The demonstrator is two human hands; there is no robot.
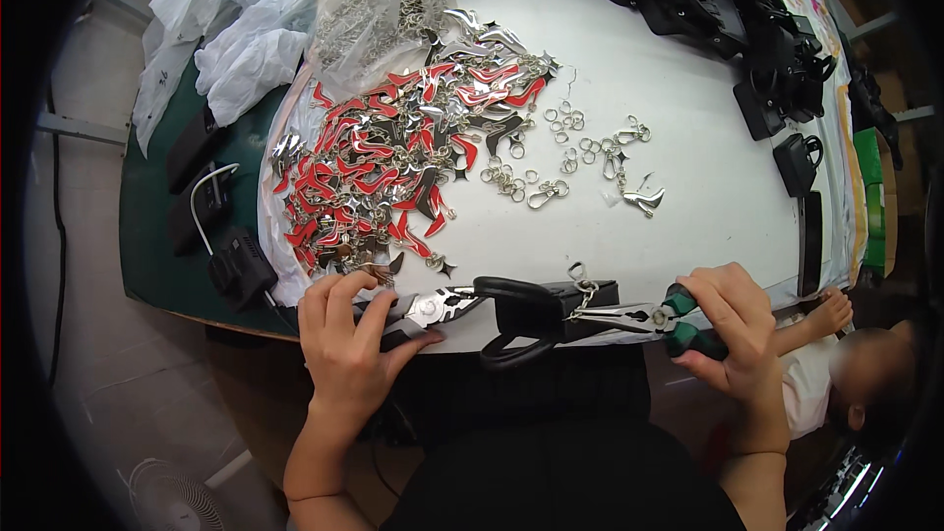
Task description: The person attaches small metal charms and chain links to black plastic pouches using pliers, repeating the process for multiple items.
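Observation:
At the table's near edge stands a small black handbag (531, 313) with two looped handles. My left hand (344, 339) is closed around the dark handles of a pair of pliers (433, 308), whose steel jaws point at the bag's left handle. From the other side, my right hand (733, 320) grips long-nose pliers (634, 317) with green and black handles. Their tips reach the lower end of a short silver chain (586, 290) at the bag's front. Whether those tips pinch a ring is too small to tell.
A heap of red, black and silver shoe-shaped charms (383, 157) covers the table's left. Loose rings and clasps (565, 152) lie mid-table. Behind the heap sits a clear bag of chains (379, 15). More black handbags (708, 10) line the far right; a person (811, 374) is at lower right.

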